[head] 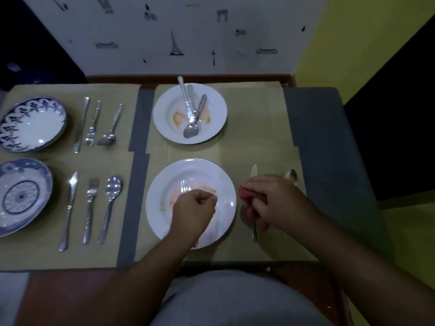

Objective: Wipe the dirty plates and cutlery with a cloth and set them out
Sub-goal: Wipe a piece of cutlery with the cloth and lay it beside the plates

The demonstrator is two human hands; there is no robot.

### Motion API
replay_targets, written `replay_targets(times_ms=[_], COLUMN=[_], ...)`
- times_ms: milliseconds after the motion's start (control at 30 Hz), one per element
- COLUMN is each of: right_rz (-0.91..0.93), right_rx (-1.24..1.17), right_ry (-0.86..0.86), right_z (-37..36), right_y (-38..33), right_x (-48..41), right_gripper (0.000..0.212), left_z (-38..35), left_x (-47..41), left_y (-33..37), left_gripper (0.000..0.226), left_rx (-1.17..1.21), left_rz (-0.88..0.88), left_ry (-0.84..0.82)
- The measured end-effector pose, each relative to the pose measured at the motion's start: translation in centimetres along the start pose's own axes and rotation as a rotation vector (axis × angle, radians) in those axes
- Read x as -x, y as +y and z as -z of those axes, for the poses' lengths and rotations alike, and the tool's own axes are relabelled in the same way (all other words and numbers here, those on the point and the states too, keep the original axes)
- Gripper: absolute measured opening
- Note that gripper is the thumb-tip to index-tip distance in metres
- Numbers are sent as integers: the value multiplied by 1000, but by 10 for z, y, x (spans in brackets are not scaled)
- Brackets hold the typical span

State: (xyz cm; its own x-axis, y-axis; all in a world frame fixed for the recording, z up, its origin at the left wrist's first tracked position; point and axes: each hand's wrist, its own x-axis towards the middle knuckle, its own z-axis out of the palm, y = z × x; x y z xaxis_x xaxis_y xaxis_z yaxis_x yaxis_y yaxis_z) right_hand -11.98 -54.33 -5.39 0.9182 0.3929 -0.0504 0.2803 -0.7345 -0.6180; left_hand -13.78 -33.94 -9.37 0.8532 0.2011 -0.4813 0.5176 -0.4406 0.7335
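Lying on the tan placemat (259, 132), the orange-smeared round white plate (224, 182) was judged unwiped, its cutlery seemingly taken first. A silver metal fork (185, 186) was gripped over it by the curled left hand (193, 209), while a bunched red cloth (246, 196) was clutched in the closed right hand (277, 198) beside it.

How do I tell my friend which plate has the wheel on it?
Start at the tan placemats on the left. Two blue-and-white plates sit along their left edge; take the nearer plate. Only it has a spoked wheel in its middle; the farther plate is plain white there.
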Motion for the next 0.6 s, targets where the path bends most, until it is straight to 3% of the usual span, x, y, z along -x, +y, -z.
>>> replay_targets(times_ms=[100,333,500,600], right_rz=[56,60,73,52], right_rx=[-7,-52,-8,-26], right_ry=[-71,-106,-86,-70], right_z=[-14,-25,-28,-30], right_y=[-19,-51,-57,-60], right_x=[-12,-20,-23,-23], right_gripper=[24,24,24,25], left_z=[31,41,43,49], left_x=[-5,-10,-16,-16], left_y=[-26,-37,-30,-28], left_gripper=[10,18,12,24], left_rx=[-165,-318,-252,-109], left_rz=[-7,32,63,141], left_ry=[92,43,11,16])
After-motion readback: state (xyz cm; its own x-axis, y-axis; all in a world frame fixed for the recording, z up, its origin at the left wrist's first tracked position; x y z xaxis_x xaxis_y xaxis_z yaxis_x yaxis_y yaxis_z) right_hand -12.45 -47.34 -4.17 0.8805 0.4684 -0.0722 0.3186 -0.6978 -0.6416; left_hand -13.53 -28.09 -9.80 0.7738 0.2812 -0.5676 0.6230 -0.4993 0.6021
